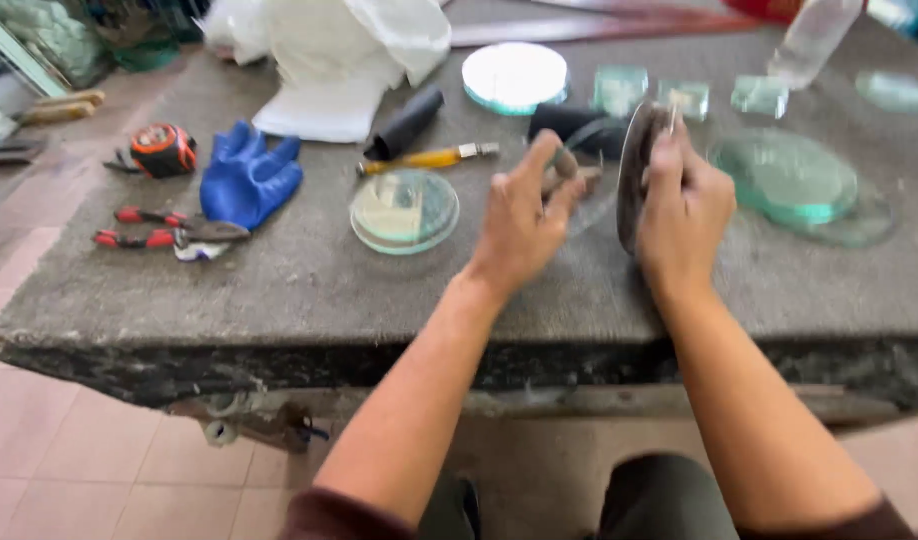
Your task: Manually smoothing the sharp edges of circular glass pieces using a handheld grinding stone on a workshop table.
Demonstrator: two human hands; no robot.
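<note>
The right hand (684, 205) is closed around a round glass disc (634, 175), which it holds upright on its edge just above the table (309, 290); the thumb and fingers pinch the rim near the top, and the disc shows mostly as a dark, thin oval seen from the side. The left hand (524, 215) is half open, fingers loosely curled, with the thumb and forefinger closed narrowly on a small brownish piece (567, 165) close to the disc's face. The blur makes it hard to tell what that piece is or whether it touches the glass.

The table is a thick grey slab with a rough, worn front edge, and the floor below is pinkish tile. On the slab, left of the hands, lies a small round glass (404, 210), flat and greenish at the rim. Beyond it rest a yellow-handled cutter (429, 158) and a black tube (407, 122). Further left sit a blue glove (249, 178), red-handled pliers (164, 230) and an orange and black tape measure (162, 150). A white cloth (334, 60) is bunched at the back, with a white round disc (516, 75) beside it. To the right of the hands lies a stack of large round glass pieces (787, 180), and small square glass blocks (689, 97) stand in a row behind.
</note>
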